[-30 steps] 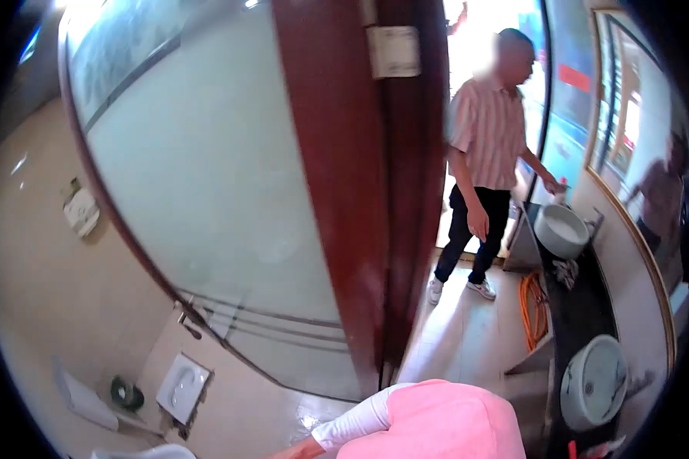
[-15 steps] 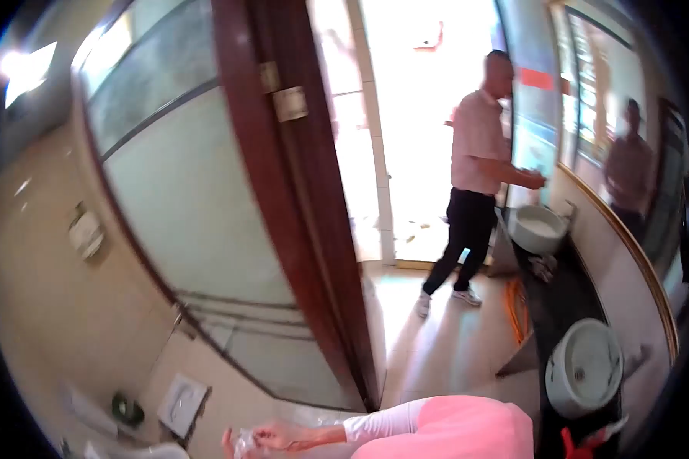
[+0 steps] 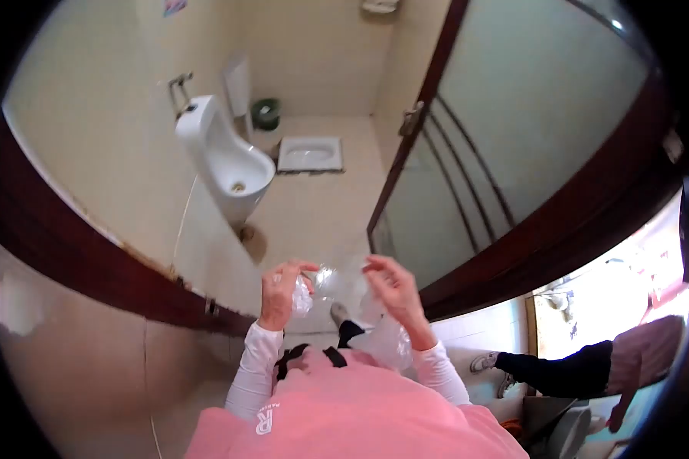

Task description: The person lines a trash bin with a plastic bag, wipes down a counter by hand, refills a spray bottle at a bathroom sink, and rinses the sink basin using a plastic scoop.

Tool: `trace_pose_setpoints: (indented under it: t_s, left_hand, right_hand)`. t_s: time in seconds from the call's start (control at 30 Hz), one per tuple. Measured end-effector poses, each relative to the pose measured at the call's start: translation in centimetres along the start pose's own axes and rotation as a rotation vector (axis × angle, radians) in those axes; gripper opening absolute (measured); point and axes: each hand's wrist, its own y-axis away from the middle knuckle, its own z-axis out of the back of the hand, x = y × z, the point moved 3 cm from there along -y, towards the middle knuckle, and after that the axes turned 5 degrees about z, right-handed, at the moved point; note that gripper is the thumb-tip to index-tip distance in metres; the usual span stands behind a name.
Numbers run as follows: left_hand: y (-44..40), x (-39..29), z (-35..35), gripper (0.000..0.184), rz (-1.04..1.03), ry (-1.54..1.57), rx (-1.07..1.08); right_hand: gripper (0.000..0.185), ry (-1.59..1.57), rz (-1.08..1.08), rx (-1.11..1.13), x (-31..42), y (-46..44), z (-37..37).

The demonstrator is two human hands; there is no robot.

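Observation:
My left hand [image 3: 277,294] is in front of my body, its fingers curled around a crumpled wad of clear plastic [image 3: 302,298]. To its right, my right hand [image 3: 396,297] is raised with bent fingers. A thin translucent plastic bag [image 3: 390,343] hangs by its fingers and below its wrist. The fingertips of the two hands point toward each other with a gap between them. What the plastic wad is cannot be made out.
A doorway frames a tiled washroom with a urinal [image 3: 233,164] at left, a squat toilet [image 3: 311,155] and a green bin [image 3: 266,113] behind. The frosted glass door [image 3: 505,153] stands swung inward at right. Another person [image 3: 589,367] and a washbasin [image 3: 569,432] are at lower right.
My view has swung left from the washbasins and the other person to the washroom doorway. Both my hands now show; before, one forearm and hands with clear plastic were at the bottom edge.

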Motion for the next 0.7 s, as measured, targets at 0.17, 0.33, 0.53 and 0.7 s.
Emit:
trace_pose_setpoints:
  t_s: [0.17, 0.33, 0.53, 0.7]
  left_hand:
    - [3.1, 0.8, 1.2, 0.036, 0.14, 0.037, 0.114]
    - [3.7, 2.3, 1.1, 0.036, 0.2, -0.181, 0.138]
    - [2.2, 3.7, -0.8, 0.034, -0.043, -0.159, -0.078]
    - [1.6, 3.7, 0.5, 0.025, 0.236, -0.426, 0.061]
  right_hand:
    - [0.026, -0.261, -0.059, -0.087, -1.0, -1.3, 0.6]
    - [0.025, -0.303, -0.147, 0.042, -0.3, -1.7, -2.0]
    - [0.027, -0.435, -0.089, 0.291, 0.3, -1.3, -5.6]
    - [0.032, -0.409, -0.104, 0.304, -0.5, -3.2, -4.3]
